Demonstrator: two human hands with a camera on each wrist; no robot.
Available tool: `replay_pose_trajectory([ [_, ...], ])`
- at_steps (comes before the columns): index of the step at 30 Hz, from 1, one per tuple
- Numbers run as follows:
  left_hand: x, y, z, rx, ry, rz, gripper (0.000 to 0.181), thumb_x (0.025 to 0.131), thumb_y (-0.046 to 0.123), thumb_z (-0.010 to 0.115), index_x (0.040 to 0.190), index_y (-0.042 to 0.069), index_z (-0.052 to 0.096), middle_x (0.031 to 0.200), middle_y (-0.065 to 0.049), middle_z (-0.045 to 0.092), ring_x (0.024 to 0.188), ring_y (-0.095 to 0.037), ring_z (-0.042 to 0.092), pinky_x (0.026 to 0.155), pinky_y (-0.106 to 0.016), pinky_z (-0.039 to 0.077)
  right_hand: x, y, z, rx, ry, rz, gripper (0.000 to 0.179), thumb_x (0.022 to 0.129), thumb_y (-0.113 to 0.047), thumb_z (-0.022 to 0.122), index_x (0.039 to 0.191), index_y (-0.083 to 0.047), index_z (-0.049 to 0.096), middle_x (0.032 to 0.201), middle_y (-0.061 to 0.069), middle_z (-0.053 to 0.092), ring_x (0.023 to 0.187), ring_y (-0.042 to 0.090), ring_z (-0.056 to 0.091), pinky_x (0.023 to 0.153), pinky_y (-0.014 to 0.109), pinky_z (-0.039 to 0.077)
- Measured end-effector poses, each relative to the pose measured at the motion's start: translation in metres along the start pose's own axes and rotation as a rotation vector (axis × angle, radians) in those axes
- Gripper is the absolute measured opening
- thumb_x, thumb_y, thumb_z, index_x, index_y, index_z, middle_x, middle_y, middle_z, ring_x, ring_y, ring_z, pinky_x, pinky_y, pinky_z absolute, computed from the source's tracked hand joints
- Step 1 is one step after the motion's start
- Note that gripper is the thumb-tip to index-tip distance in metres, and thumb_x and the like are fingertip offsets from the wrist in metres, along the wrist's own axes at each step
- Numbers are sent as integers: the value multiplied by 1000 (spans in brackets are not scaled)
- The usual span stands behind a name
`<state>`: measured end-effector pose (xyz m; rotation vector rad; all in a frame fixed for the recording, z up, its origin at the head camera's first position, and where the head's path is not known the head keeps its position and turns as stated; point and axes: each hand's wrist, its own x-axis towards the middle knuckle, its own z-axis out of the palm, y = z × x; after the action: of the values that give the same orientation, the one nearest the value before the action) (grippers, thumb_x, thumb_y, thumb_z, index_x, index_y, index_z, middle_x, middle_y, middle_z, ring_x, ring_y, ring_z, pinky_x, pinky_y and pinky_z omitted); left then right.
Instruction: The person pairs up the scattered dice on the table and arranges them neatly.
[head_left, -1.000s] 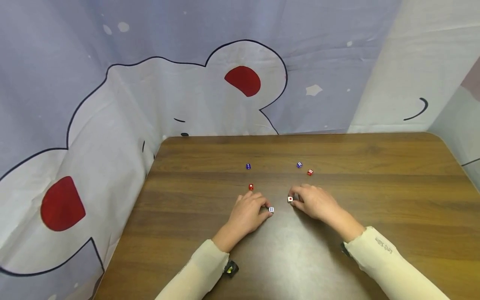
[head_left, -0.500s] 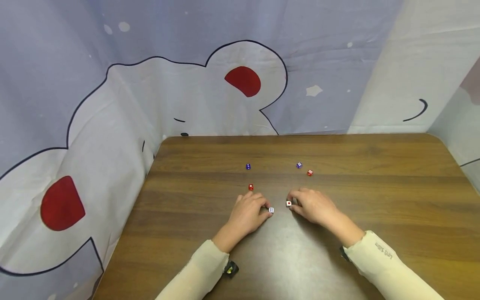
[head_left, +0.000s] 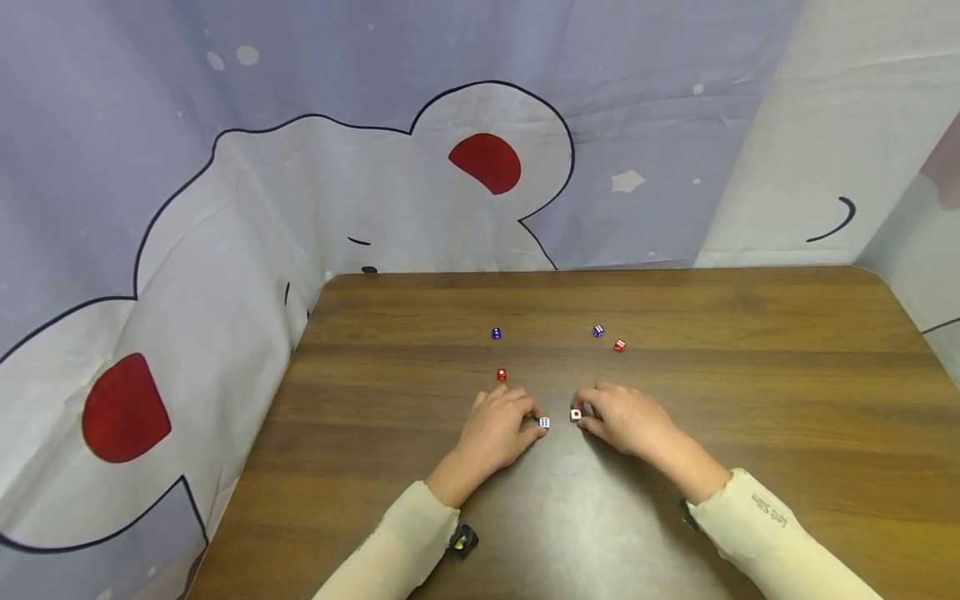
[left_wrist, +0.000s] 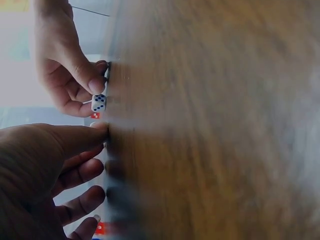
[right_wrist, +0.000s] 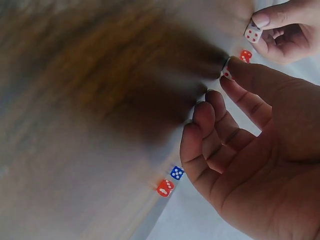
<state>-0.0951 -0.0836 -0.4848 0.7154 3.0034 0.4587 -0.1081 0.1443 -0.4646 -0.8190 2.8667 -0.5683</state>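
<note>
Between thumb and index finger, my left hand [head_left: 497, 427] pinches a white die [head_left: 544, 422] low at the wooden table [head_left: 420, 517]; its top face has dark blue pips. Just to the right, my right hand [head_left: 626, 419] pinches another white die [head_left: 575, 414], whose upper face carries one large red pip. A small gap separates the two dice. In the right wrist view the left hand's white die [right_wrist: 253, 33] also displays red pips on one side. The left wrist view gives the right hand's white die [left_wrist: 99, 102] with blue pips.
Beyond my left hand lie a red die [head_left: 502, 374] and a blue die [head_left: 497, 333]. Past my right hand sit another blue die [head_left: 598, 331] and red die [head_left: 620, 345], close together. A patterned curtain [head_left: 637, 108] hangs behind the table's far edge.
My right hand has slid its white die toward me and slightly left, nearer the other white die. My left hand has barely shifted right. The red and blue dice stay put.
</note>
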Motion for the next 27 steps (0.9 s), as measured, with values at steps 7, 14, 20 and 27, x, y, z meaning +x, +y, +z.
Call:
replay_pose_trajectory([
  [7, -1, 1, 0, -7, 8, 3, 20, 89, 42, 77, 97, 24, 73, 99, 12, 67, 95, -12, 59, 78, -33, 39, -2, -4, 2, -3, 14, -15, 11, 89, -21, 77, 96, -20, 68, 84, -4, 61, 72, 15, 57, 62, 39, 49],
  [14, -2, 1, 0, -5, 12, 13, 20, 88, 41, 77, 97, 24, 74, 97, 12, 66, 93, -11, 58, 77, -31, 38, -3, -9, 5, 6, 11, -22, 10, 90, -22, 77, 96, -20, 68, 86, -3, 63, 74, 17, 60, 63, 40, 49],
  [20, -3, 2, -1, -7, -3, 12, 19, 88, 41, 77, 98, 25, 74, 98, 13, 67, 94, -11, 59, 77, -32, 38, -4, -12, 8, 11, 13, -19, 12, 88, -22, 78, 94, -22, 67, 86, -4, 64, 78, 18, 62, 65, 40, 50],
  [27, -3, 3, -2, -6, -15, 7, 19, 88, 41, 78, 98, 25, 73, 99, 14, 67, 92, -10, 57, 77, -31, 37, -5, -15, 10, 21, 8, -16, 13, 88, -21, 79, 94, -22, 67, 84, -5, 62, 74, 16, 59, 61, 38, 48],
])
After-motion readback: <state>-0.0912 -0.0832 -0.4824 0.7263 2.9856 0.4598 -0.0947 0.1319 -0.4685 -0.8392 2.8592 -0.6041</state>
